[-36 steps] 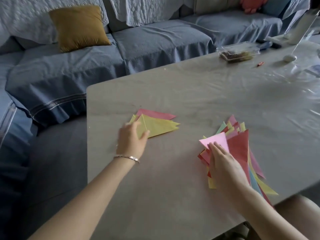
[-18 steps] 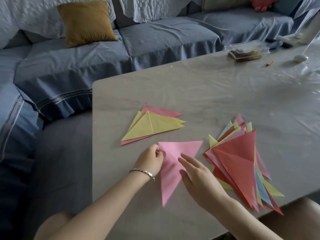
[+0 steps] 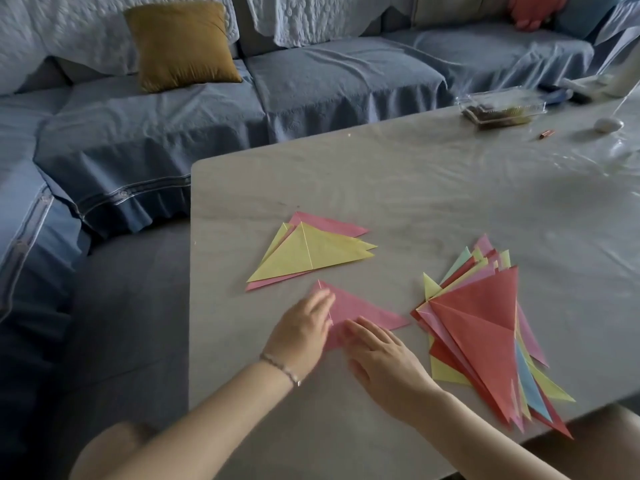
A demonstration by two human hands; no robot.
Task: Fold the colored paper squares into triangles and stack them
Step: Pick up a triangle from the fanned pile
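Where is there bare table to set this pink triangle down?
Bare table lies behind the yellow-topped stack toward the sofa, and between that stack and the mixed pile. Crowded: the near right corner under that pile, and the far right around the plastic box.

Mustard cushion, blue sofa — clear box

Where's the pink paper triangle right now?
Head view: the pink paper triangle lies flat on the grey table under the left hand and right hand, just nearer than the yellow-topped folded stack, left of the red-topped paper pile.
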